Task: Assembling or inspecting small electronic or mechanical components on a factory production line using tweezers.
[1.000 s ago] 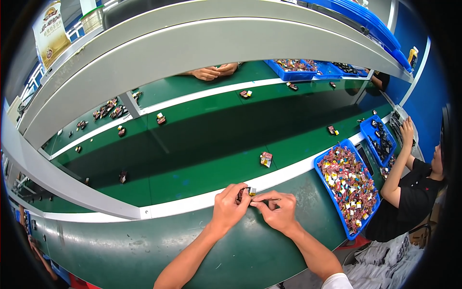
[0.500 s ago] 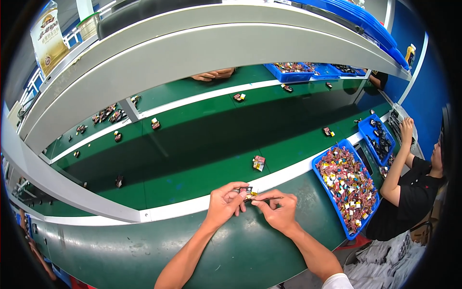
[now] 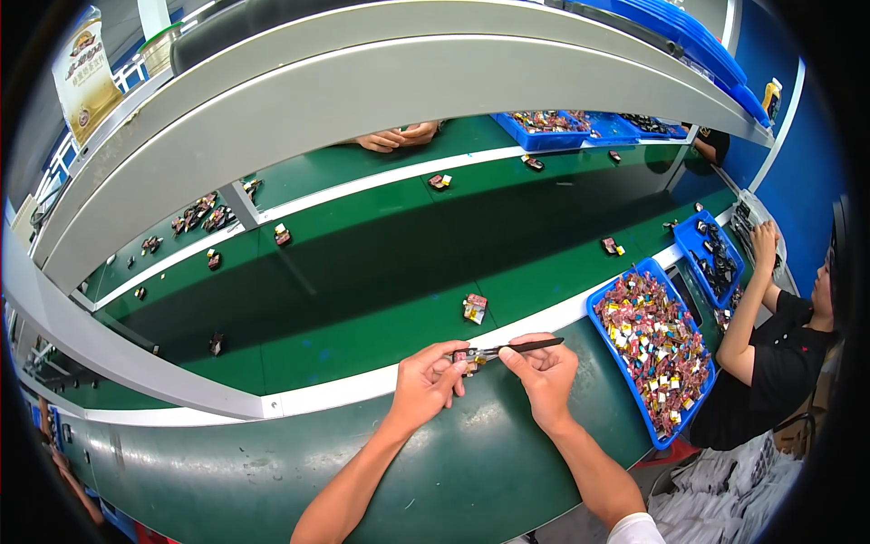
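My left hand (image 3: 426,385) pinches a small red-and-yellow component (image 3: 469,360) just above the green bench edge (image 3: 362,435), while my right hand (image 3: 544,372) grips thin black tweezers (image 3: 517,347) whose tips touch it, near the blue plastic parts tray (image 3: 654,349)

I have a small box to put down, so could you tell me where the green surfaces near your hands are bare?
The near green ledge left of the left hand is bare. The belt is open between the white strip and the small part. The blue tray right of the right hand is heaped full.
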A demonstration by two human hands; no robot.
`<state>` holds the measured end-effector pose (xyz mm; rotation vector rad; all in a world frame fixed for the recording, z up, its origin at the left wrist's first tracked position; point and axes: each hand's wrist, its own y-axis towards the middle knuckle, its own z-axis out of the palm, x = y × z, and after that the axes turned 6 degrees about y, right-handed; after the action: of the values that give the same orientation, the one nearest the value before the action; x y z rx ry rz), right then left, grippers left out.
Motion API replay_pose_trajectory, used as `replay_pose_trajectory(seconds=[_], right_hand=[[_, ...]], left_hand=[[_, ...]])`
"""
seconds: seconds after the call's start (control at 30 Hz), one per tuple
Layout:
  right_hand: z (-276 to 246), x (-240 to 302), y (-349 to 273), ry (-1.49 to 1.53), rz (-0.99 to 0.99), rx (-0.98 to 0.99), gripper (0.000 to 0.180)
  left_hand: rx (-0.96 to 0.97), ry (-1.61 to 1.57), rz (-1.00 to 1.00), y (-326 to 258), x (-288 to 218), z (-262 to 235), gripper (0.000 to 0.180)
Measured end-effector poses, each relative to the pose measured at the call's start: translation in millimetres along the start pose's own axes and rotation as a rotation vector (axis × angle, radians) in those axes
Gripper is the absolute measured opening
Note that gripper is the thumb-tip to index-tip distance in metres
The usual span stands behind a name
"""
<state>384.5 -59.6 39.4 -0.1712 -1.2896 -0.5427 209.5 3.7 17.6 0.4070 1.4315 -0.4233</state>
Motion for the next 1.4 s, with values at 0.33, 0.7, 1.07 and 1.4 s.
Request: replay_pose_trajectory(seconds=[0.33,0.7,1.07,1.4], right_hand=[[1.8,-5.9,-3.0,-0.046,0.043,0.014,0.016],[-2.0,-2.5,-0.2,0.044,0.190,0.025,0.016],[2.3,-5.2,-2.4,0.048,0.162,0.007,0.018],[-1.9,2.5,-5.2,-0.107,0.001,0.155,0.017]], left_hand=[[-0.020,0.109,0.068,-1.7,-2.1,2.3,0.030],[0.028,0.119,0.077,-2.5,-5.0,3.1,0.030],[0.054,0.076,0.007,-1.2,-1.6,0.8,0.029],[-0.031,-0.127,-0.033,4.7,-5.8,-10.0,0.027]])
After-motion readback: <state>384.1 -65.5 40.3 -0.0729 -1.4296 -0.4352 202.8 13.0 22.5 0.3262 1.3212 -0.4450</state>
